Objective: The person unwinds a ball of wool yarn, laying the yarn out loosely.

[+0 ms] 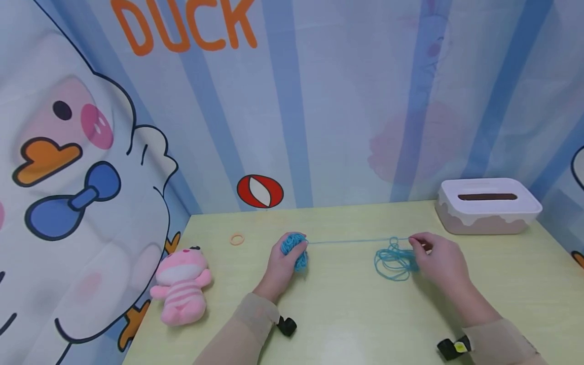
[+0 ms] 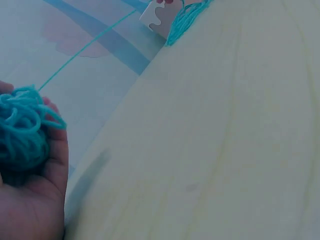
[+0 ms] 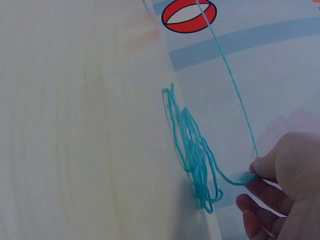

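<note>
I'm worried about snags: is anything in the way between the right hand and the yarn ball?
Nothing solid shows there: just the stretched strand, with loose loops bunched near the right hand, a possible snag.

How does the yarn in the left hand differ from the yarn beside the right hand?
The wad is a compact bundle, while the loops are loose and spread out. The left hand grips the wad; the loops lie on the table beside the right hand. Both are blue yarn.
</note>
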`<state>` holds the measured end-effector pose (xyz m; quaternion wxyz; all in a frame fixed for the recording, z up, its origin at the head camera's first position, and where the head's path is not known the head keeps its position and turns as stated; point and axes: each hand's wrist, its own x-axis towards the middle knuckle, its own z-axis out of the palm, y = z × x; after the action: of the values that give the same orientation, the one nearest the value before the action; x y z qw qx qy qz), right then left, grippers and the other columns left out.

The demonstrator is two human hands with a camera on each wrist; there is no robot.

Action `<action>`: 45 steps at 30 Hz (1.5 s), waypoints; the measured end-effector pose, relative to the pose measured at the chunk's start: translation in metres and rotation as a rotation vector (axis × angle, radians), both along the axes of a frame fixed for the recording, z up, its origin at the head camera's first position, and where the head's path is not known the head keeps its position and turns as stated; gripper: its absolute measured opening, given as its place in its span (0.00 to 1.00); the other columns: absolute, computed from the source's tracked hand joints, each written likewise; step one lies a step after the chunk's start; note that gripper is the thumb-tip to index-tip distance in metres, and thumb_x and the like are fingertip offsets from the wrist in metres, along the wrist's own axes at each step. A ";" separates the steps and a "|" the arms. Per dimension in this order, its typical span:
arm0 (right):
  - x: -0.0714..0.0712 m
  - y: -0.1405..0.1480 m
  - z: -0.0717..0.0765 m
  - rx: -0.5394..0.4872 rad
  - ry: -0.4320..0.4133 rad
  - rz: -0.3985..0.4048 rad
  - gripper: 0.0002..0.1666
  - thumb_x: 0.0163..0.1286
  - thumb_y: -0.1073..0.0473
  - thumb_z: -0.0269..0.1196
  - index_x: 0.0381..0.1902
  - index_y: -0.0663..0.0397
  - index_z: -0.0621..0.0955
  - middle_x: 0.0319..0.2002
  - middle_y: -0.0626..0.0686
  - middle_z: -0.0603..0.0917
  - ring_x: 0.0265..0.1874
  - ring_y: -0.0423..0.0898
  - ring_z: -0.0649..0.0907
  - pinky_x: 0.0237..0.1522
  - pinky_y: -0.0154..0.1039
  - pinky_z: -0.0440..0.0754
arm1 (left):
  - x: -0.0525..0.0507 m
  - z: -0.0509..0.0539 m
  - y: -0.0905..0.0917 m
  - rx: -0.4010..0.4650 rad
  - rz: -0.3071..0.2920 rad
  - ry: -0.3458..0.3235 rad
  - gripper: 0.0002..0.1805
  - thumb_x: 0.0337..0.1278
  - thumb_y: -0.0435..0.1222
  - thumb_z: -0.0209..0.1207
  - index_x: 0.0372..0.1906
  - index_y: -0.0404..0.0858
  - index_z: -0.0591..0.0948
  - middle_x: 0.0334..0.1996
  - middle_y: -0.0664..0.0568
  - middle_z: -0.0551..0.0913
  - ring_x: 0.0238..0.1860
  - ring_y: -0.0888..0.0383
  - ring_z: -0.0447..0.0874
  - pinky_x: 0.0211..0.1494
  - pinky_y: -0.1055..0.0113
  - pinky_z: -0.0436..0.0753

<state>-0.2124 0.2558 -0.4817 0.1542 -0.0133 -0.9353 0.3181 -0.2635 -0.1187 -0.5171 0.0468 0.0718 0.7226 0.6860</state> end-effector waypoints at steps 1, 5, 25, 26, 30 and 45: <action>0.000 0.003 -0.001 0.005 -0.008 -0.006 0.16 0.82 0.54 0.64 0.54 0.59 0.90 0.46 0.62 0.93 0.41 0.57 0.89 0.38 0.43 0.80 | 0.000 0.000 0.000 0.025 -0.009 -0.010 0.27 0.82 0.49 0.63 0.70 0.34 0.78 0.57 0.38 0.86 0.49 0.57 0.88 0.60 0.66 0.88; 0.000 0.011 -0.003 0.025 -0.032 -0.019 0.16 0.80 0.55 0.66 0.52 0.61 0.91 0.46 0.65 0.92 0.40 0.59 0.89 0.36 0.47 0.81 | -0.001 -0.001 -0.001 0.119 -0.056 -0.043 0.28 0.84 0.47 0.61 0.71 0.30 0.74 0.62 0.29 0.85 0.47 0.55 0.94 0.55 0.63 0.93; -0.004 -0.061 -0.005 -0.004 0.363 0.140 0.11 0.69 0.66 0.65 0.45 0.57 0.92 0.45 0.60 0.91 0.47 0.61 0.82 0.48 0.58 0.79 | 0.000 0.001 -0.002 0.172 -0.102 -0.081 0.30 0.82 0.49 0.62 0.71 0.32 0.73 0.55 0.41 0.88 0.50 0.53 0.95 0.60 0.59 0.93; -0.004 -0.068 -0.005 0.010 0.385 0.166 0.11 0.69 0.67 0.65 0.45 0.57 0.92 0.45 0.59 0.91 0.46 0.60 0.83 0.47 0.56 0.80 | 0.000 0.001 -0.002 0.177 -0.104 -0.081 0.29 0.82 0.48 0.62 0.71 0.32 0.73 0.55 0.42 0.88 0.50 0.53 0.95 0.59 0.59 0.93; -0.005 -0.090 -0.002 0.074 0.367 0.221 0.13 0.68 0.69 0.64 0.43 0.56 0.92 0.42 0.56 0.91 0.42 0.57 0.84 0.45 0.53 0.84 | 0.001 0.002 0.000 0.191 -0.115 -0.073 0.29 0.83 0.47 0.62 0.72 0.30 0.72 0.53 0.43 0.89 0.49 0.53 0.95 0.59 0.59 0.93; -0.013 -0.123 -0.006 0.033 -0.029 0.432 0.24 0.84 0.54 0.64 0.72 0.57 0.83 0.64 0.57 0.90 0.55 0.56 0.90 0.55 0.55 0.91 | 0.003 0.001 0.001 0.193 -0.167 -0.080 0.34 0.82 0.50 0.62 0.74 0.29 0.71 0.54 0.45 0.89 0.51 0.54 0.94 0.60 0.60 0.93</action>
<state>-0.2250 0.1323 -0.4876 0.0692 0.1855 -0.9237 0.3281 -0.2602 -0.1173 -0.5161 0.1254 0.1087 0.6421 0.7484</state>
